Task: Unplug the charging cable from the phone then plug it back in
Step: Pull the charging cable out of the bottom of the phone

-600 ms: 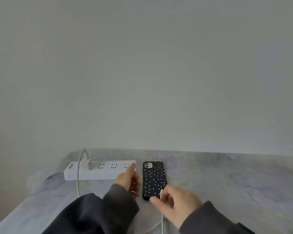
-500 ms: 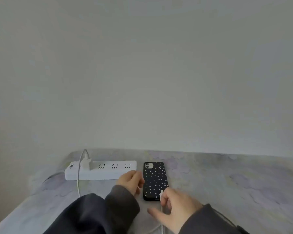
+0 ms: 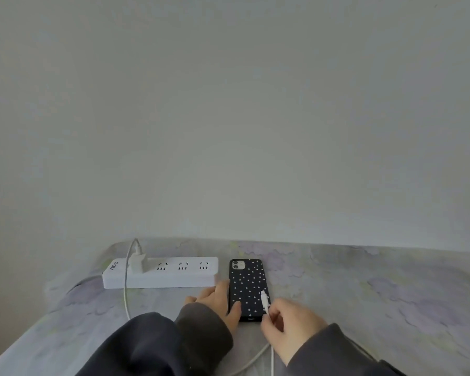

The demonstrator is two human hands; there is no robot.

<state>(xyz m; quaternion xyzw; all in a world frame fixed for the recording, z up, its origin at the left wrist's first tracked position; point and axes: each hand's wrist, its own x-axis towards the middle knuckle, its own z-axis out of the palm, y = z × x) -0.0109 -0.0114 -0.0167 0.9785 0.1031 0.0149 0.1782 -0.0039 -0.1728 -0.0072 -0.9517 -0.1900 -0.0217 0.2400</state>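
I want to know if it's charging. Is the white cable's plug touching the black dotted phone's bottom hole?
Apart. Head view: white cable plug is lifted clear of the phone port.

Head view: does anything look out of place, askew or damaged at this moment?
Nothing stands out. The charging cable is out of the phone, pinched in the right hand, as the task requires. The left hand steadies the phone, which lies face down and straight beside the power strip. No damage shows.

The table's (image 3: 364, 294) right half lies open up to the far edge. Toward the left edge, the power strip (image 3: 160, 275) and its charger (image 3: 138, 263) block the way beside the phone (image 3: 247, 286).
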